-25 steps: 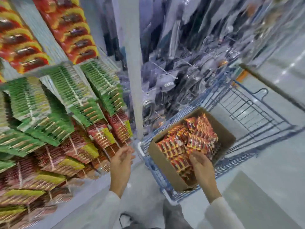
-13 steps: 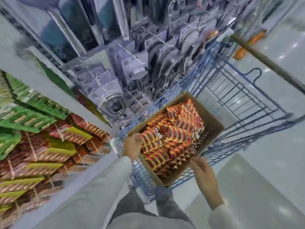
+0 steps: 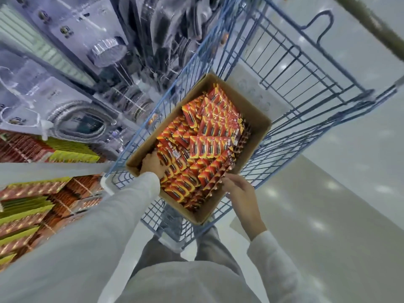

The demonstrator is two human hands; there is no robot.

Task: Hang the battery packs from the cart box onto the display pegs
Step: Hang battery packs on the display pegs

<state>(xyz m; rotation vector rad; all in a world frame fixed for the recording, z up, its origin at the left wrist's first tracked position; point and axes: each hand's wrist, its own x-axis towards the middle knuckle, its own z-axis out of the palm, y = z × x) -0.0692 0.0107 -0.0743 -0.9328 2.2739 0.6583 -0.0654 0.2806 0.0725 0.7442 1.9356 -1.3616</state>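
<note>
A cardboard box full of red and orange battery packs sits in a blue wire cart. My left hand reaches into the box's near left corner, its fingers lying on the packs there. At the box's near right side, my right hand pinches the top edges of a row of upright packs with its fingertips. The display pegs at the left edge carry rows of red and green-yellow packs, an arm's length from the box.
Clear blister packs of hoses and fittings hang on the shelving behind the cart's left side. The far half of the cart basket is bare wire. Pale shop floor lies to the right. My legs stand against the cart's near end.
The view swung away from the pegs and down onto the cart. My left hand left the display, passed the box rim and went in among the packs. My right hand stayed at the packs' near right edge.
</note>
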